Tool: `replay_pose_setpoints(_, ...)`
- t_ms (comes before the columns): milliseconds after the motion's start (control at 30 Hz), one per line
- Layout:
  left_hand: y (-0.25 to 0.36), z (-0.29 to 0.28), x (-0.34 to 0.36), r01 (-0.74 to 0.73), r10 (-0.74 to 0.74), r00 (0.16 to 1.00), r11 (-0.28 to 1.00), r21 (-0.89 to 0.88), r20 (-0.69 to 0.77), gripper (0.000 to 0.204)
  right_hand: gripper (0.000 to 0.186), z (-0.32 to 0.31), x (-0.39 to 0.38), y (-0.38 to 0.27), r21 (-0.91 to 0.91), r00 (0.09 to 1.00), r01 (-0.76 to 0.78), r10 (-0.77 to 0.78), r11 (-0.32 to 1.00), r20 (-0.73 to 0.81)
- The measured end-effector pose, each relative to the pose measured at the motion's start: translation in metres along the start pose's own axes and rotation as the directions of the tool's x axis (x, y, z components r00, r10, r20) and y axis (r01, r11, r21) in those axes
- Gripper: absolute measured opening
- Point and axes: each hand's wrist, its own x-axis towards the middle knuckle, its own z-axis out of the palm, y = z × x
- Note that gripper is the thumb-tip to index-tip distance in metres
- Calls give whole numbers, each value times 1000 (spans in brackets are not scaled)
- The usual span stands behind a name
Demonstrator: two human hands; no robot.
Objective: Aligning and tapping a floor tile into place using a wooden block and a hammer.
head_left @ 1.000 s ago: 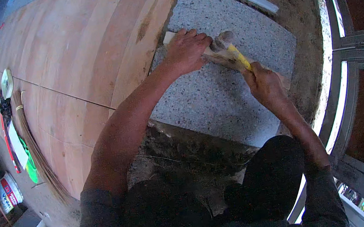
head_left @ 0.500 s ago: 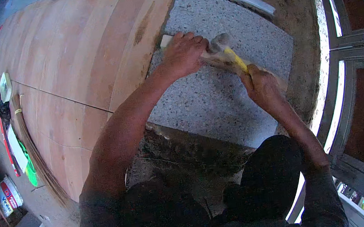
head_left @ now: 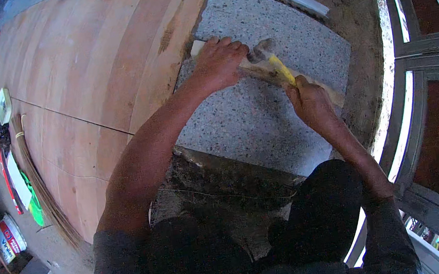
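A wooden strip (head_left: pixel 263 73) lies across a grey speckled slab (head_left: pixel 241 127). My left hand (head_left: pixel 220 62) is closed over the strip near its far left end, pressing it to the slab. My right hand (head_left: pixel 311 99) grips the yellow handle of a hammer (head_left: pixel 281 68). Its head is blurred and hangs over the strip, just right of my left fingers; whether it touches the wood I cannot tell. The strip's right end shows beyond my right hand.
Wood-look tiles (head_left: pixel 102 58) adjoin the slab on the left. A stick broom (head_left: pixel 36 167), a red level-like bar (head_left: pixel 5 167) and a bright green item (head_left: pixel 35 202) lie at the far left, near a white bucket (head_left: pixel 9 236). Window frames (head_left: pixel 422 62) stand at the right.
The hammer and my right hand have shifted very slightly, and the strip looks less blurred. My left hand keeps its place on the strip.
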Motion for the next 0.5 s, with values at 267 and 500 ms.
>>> replay_pose_setpoints(267,-4,9,-4,-47,48,989,999,9,-136,52,29,-7,-5,2,31,1000,-15,14,999,9)
replay_pose_setpoints(500,-3,9,-2,-24,27,991,999,22,-134,55,28,-14,-18,15,79,993,-78,85,994,-87)
